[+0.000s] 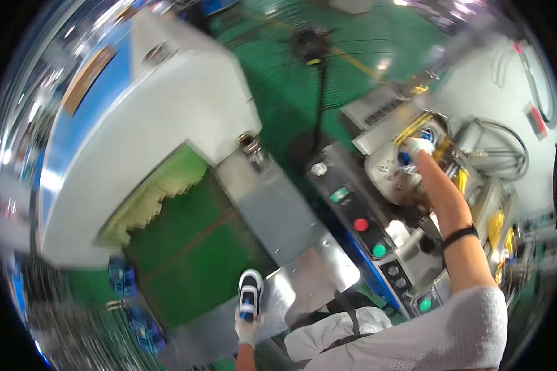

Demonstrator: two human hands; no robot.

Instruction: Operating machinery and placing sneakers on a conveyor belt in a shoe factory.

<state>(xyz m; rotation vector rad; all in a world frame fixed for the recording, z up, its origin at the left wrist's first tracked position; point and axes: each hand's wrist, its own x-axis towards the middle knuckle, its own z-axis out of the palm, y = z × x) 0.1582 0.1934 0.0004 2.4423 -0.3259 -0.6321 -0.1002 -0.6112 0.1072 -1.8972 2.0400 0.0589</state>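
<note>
A black-and-white shoe (250, 289) with a blue patch at its heel end is in my gloved left hand (247, 328), which is closed round that end. It is over the near metal edge of a green conveyor belt (195, 272). My right arm is stretched out to the far right. There my gloved right hand (419, 146) reaches into a machine (387, 170), beside a blue part (405, 158) and yellow bars. Blur hides the fingers of that hand, so I cannot tell whether they grip anything.
A large white hood (185, 93) with a pale green fringe (158, 191) covers the belt's far end. The machine's control panel (353, 216) carries red and green buttons. Behind it stands a black fan (310, 44). Blue crates or racks (122, 276) are at the left.
</note>
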